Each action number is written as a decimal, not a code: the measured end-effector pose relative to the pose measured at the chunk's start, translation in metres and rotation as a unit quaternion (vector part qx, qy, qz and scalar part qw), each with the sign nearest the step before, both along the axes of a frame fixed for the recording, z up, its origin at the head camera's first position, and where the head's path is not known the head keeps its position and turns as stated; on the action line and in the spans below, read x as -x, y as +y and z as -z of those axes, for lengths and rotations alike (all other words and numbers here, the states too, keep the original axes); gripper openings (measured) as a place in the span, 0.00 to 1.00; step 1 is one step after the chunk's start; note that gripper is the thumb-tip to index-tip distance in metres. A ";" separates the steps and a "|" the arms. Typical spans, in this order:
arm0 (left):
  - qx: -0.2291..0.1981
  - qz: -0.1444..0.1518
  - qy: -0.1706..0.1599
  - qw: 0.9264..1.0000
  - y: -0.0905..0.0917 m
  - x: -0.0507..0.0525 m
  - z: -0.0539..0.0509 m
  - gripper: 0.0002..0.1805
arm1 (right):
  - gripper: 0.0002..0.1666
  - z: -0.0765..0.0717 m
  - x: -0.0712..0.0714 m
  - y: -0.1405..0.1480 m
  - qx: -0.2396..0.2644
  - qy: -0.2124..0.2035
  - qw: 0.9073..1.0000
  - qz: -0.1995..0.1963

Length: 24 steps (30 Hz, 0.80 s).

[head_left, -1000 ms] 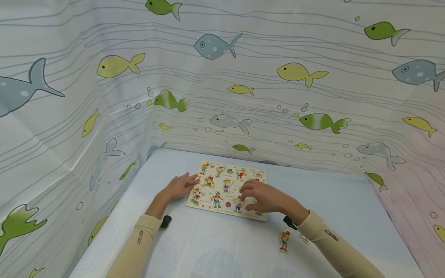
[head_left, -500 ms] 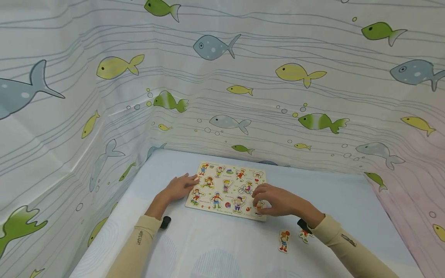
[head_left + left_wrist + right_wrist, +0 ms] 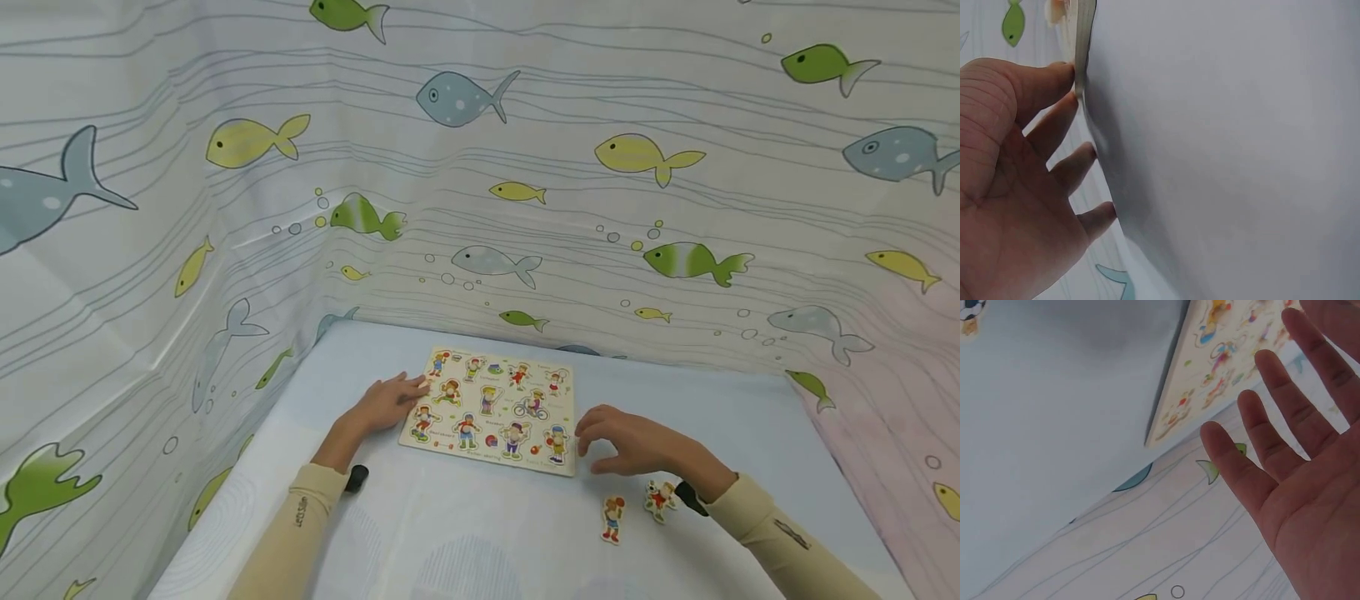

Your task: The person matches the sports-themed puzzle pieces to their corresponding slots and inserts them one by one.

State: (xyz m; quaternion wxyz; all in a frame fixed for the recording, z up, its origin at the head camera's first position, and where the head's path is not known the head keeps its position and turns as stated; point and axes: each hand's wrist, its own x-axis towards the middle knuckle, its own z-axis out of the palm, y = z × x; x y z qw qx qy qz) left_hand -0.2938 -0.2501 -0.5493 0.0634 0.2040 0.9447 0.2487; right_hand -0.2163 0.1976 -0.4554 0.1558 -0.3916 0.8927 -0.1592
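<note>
A wooden puzzle board (image 3: 457,403) with painted sports figures lies flat on the table. My left hand (image 3: 384,404) rests at its left side, fingertips on the edge. In the left wrist view, thumb and forefinger (image 3: 1054,128) touch the board's side, the other fingers spread onto the table. My right hand (image 3: 630,440) hovers just right of the board, holding nothing. Its fingers appear apart and fairly straight in the right wrist view. Two loose puzzle pieces lie below it: a figure with a red ball (image 3: 612,520) and a soccer player (image 3: 660,500).
The pale blue and white tabletop (image 3: 450,517) reaches around the board. A fish-patterned curtain (image 3: 480,225) stands close behind it and along the left and right sides.
My right hand has moved right, off the board. The figure at the board's lower right corner, earlier under the fingers, now shows in full. The left hand stays in place.
</note>
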 end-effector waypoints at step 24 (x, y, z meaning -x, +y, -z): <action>-0.002 -0.001 -0.013 1.000 0.002 0.002 -0.002 0.21 | 0.11 0.014 -0.017 0.073 -0.026 -0.061 0.990 0.121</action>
